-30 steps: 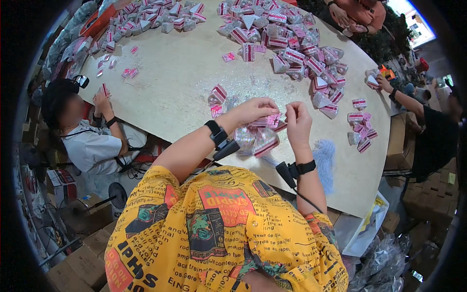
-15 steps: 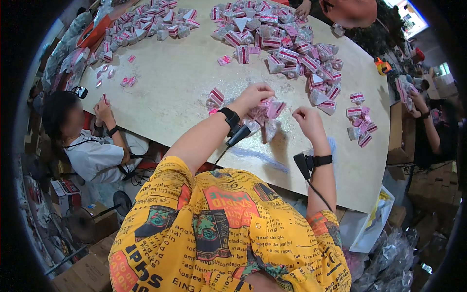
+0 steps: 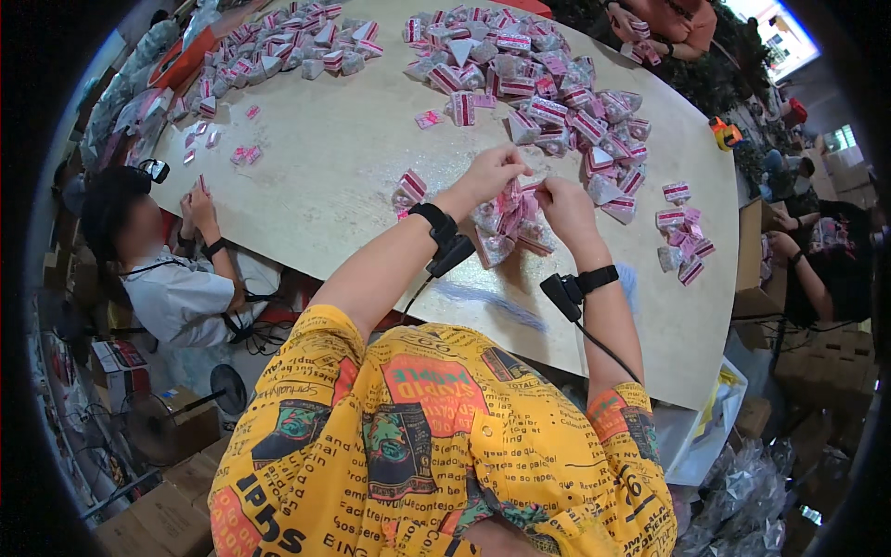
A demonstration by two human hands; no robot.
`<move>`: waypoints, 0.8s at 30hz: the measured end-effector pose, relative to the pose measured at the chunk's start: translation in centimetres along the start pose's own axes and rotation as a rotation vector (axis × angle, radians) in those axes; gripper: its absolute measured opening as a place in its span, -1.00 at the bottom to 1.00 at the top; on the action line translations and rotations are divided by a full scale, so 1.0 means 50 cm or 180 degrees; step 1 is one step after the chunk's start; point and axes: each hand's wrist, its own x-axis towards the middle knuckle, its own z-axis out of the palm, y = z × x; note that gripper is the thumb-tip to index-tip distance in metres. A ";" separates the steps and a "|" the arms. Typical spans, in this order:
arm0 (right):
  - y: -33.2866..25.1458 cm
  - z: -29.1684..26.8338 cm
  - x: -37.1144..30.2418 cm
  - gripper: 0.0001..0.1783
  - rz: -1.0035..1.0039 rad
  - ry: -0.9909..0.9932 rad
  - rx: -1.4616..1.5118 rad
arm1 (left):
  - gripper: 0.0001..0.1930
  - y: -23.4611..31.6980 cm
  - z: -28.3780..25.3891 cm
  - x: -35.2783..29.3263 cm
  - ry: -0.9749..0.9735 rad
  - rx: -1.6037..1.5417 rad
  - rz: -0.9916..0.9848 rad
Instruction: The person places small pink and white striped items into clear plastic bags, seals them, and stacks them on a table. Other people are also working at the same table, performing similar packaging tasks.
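Packet bundle: several clear-wrapped, greyish packets with pink cards, gathered over the near middle of the table, between the two hands.

Left hand: thumb and fingers pinched together on the bundle's upper end; black wristband with a dark device attached.

Right hand: apart from the left, fingertips drawn together at the bundle's upper right edge; whether they grip a pink card or only touch it cannot be told at this size. Second black wristband, likewise with device.

Tabletop: pale, curved by the lens, sprinkled with glitter near the bundle.

Blue-white strands: one loose bunch, lying flat on the near side of the bundle.

Pair of packets: pink-and-white, just left of the left wrist.

Large packet heap: beyond the hands, stretching to the right.

Second packet heap: far left.

Small packet cluster: right side, well apart from the right hand.

Loose pink cards: left part of the table.

Tape dispenser: orange, at the right edge.

Co-worker in white: at left, both hands raised around a small item.
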 end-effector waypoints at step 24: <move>0.031 -0.118 -0.061 -0.86 0.0468 0.0416 0.1194 | -0.89 -0.021 0.057 -0.007 -0.0245 0.0434 0.0041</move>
